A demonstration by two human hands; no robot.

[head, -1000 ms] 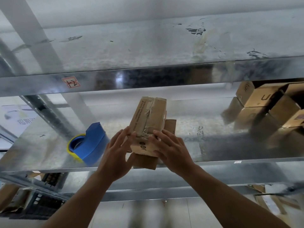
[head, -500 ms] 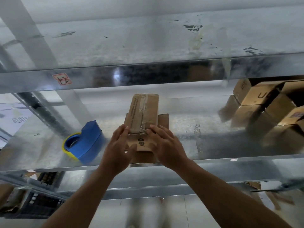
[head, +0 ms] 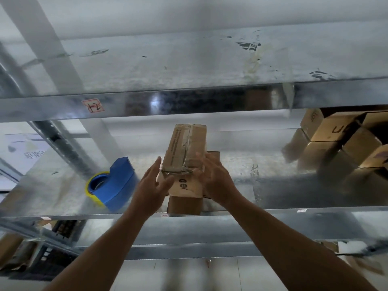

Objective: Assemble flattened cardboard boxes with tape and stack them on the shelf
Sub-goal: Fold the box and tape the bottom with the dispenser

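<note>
A taped brown cardboard box [head: 185, 156] lies on top of a second brown box [head: 184, 204] on the metal shelf [head: 273, 185], near its front edge. My left hand [head: 152, 185] is at the top box's left side with fingers straight, thumb near the front face. My right hand [head: 216, 177] is at the box's right side, fingers spread and blurred. Whether either hand touches the cardboard is unclear. A blue tape dispenser [head: 114, 183] with a yellow-edged roll stands on the shelf to the left.
Several assembled cardboard boxes [head: 340, 141] are stacked at the shelf's far right. Another metal shelf [head: 189, 101] runs just above, with a red-marked label [head: 93, 105]. A shelf upright [head: 63, 143] rises at the left. Flattened cardboard [head: 12, 250] lies below left.
The top box went from tilted to lying flat on the lower box, pushed farther onto the shelf. Both hands have loosened from its near end and now sit at its sides.
</note>
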